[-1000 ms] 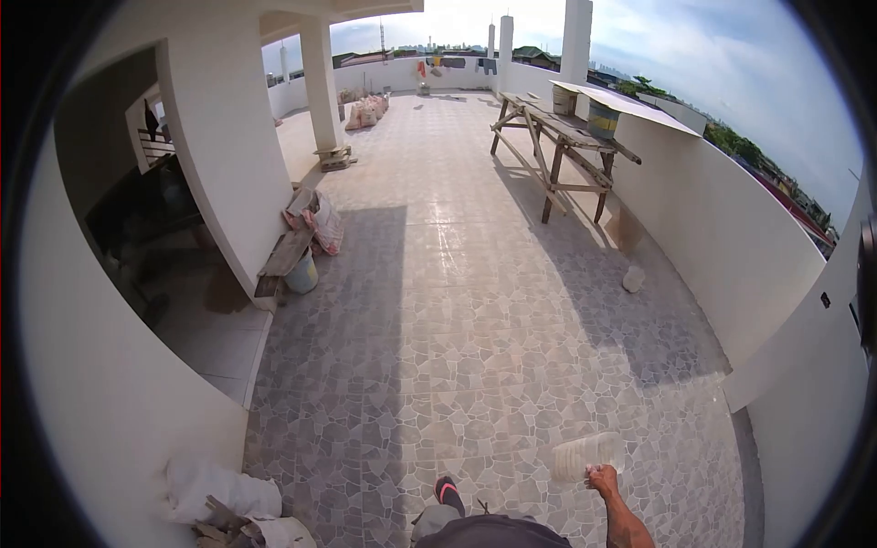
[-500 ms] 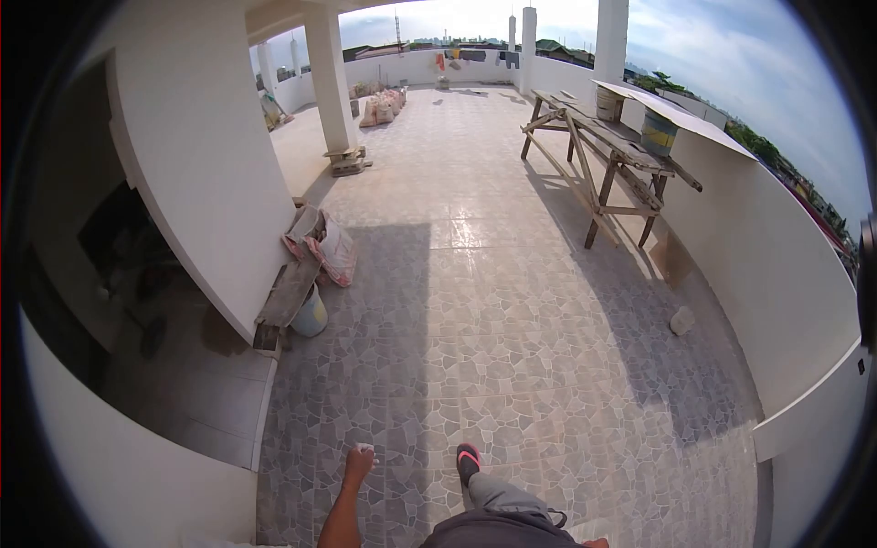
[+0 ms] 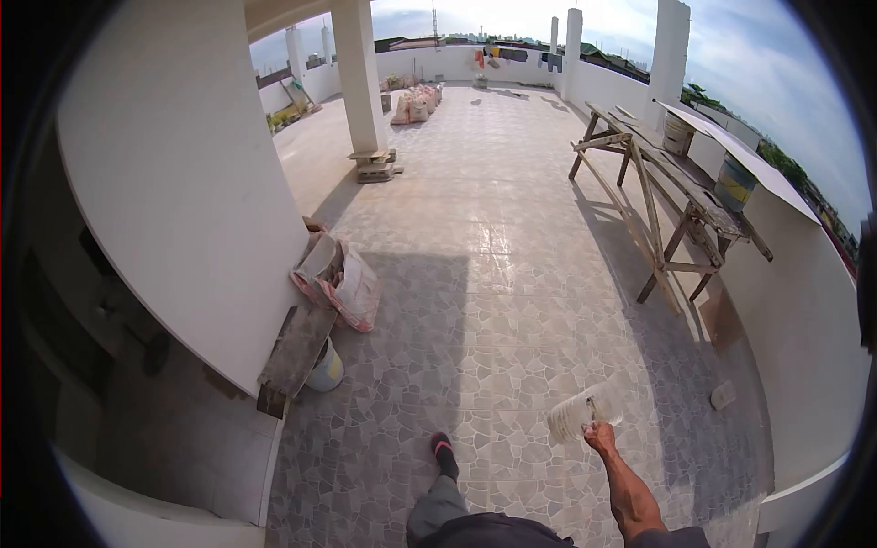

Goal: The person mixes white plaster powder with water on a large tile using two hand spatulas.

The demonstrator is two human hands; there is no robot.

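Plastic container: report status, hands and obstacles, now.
Right hand gripping plastic container above tiled floor. Left hand out of view. Wooden bench ahead, off to the right, apart from container.

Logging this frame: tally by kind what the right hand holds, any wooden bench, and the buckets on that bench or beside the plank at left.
Clear container, in right hand: 1
Wooden bench: 1
Buckets: 3, two on the bench, one beside the plank
Total: 5

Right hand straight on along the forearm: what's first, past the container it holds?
Probably the tiled floor, if the right hand points downward; beyond the clear container, nothing appears to stand close ahead. Slant and depth unclear from this view.
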